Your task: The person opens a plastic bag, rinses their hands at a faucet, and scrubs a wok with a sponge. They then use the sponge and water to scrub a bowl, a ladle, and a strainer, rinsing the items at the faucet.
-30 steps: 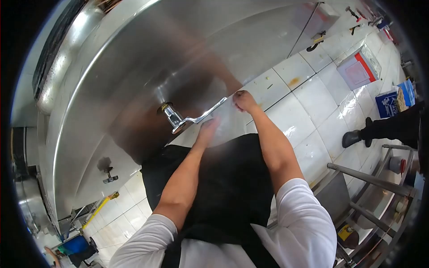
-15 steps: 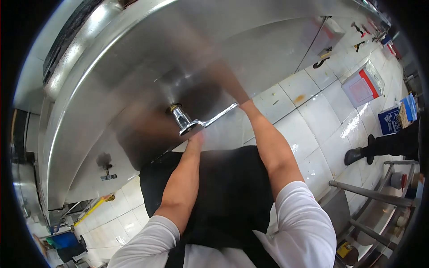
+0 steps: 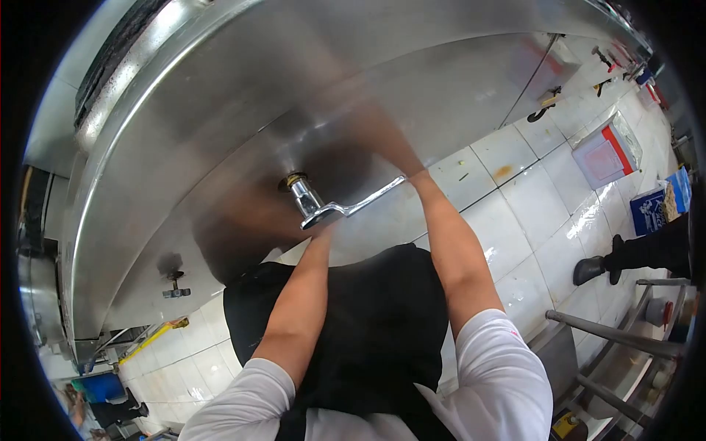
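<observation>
A chrome lever handle [image 3: 375,196] sticks out from the curved stainless steel panel [image 3: 441,95] in front of me, its thick round stem set into a hole there. My left hand [image 3: 321,234] is at the foot of the lever; only the wrist end shows, and the fingers are hidden behind the metal. At the lever's far tip is my right hand [image 3: 417,178], cut off from sight past the wrist by the panel's lower edge. What either hand holds or touches cannot be made out. A black apron [image 3: 353,309] hangs between my forearms.
A small valve knob [image 3: 176,292] juts from the panel at left. On the white tile floor stand a tin with a red band [image 3: 607,154] and a blue box [image 3: 649,213]. Another person's shoe [image 3: 588,270] and a metal rack [image 3: 610,334] are at right.
The view has shifted slightly, so the lever and floor items sit a little lower and further right. Both hands stay in about the same places by the lever.
</observation>
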Demonstrator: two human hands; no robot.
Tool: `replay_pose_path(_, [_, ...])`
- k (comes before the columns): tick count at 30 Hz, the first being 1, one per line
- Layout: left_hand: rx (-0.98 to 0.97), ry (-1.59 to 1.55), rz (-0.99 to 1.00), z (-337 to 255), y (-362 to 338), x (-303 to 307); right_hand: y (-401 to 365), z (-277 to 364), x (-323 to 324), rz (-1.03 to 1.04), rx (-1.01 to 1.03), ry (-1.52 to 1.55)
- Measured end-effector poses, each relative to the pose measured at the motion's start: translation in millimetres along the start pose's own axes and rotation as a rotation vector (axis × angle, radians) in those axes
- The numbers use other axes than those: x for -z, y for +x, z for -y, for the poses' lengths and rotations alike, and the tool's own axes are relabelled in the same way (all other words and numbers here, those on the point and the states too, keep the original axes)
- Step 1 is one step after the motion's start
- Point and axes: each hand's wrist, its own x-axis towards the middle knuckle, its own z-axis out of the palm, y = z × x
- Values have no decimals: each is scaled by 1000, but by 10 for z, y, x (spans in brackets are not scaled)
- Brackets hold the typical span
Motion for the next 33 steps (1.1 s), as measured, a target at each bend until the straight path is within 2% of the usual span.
replay_pose_path(5, [-9, -18, 21, -6, -9, -57, -208, -293, -106, 117, -72, -99])
replay_pose_path(8, [-21, -92, 56, -22, -83, -31, -544, -503, -302, 268, -121, -226])
replay_pose_path(12, [-15, -235, 140, 130, -412, 69, -910, -529, -269, 372, -129, -285])
replay_pose_path(13, [-9, -237, 140, 170, -481, 95, -1054, -513, -179, 344, -445, 258])
replay_pose_path(14, [31, -229, 262, 223, -594, 153, -1174, -490, -74, 291, -747, 804])
replay_pose_path(15, [70, -220, 382, 332, -644, 242, -1256, -510, -1, 297, -754, 798])
replay_pose_path(16, [78, -222, 377, 412, -650, 315, -1334, -527, 76, 395, -837, 998])
replay_pose_path(17, [259, -387, 505, 600, -539, 449, -1403, -555, 117, 488, -915, 1204])
replay_pose_path(18, [442, -550, 631, 647, -504, 480, -1477, -629, 74, 485, -918, 1208])
replay_pose_path(19, [445, -544, 631, 718, -484, 479, -1548, -682, 9, 535, -858, 1162])
replay_pose_path(21, [311, -140, 585, 717, -548, 408, -1617, -855, -246, 588, -796, 1120])
replay_pose_path(22, [309, -136, 581, 670, -543, 426, -1625, -936, -406, 617, -751, 1112])
replay_pose_path(24, [312, 292, 325, 526, -485, 459, -1583, -834, -400, 648, -705, 1109])
replay_pose_path(25, [313, 295, 322, 472, -456, 448, -1554, -803, -375, 570, -700, 830])
replay_pose_path(26, [255, 455, 37, 402, -429, 411, -1525, -750, -330, 488, -686, 551])
replay_pose_path(27, [193, 609, -251, 352, -381, 393, -1525, -823, -426, 492, -685, 552])
replay_pose_path(29, [-176, 945, -309, 1035, 426, 899, -1498, -1008, -695, 81, -219, -170])
replay_pose_path(30, [-352, 1122, -383, 1357, 808, 1137, -1436, -937, -657, 81, -218, -167])
replay_pose_path(31, [-352, 1123, -385, 1286, 768, 1035, -1360, -813, -571, 165, -325, -130])
replay_pose_path(32, [-15, 628, -346, 1101, 596, 799, -1289, -721, -537, 249, -432, -92])
replay_pose_path(33, [302, 123, -288, 906, 430, 588, -1209, -678, -581, 246, -430, -91])
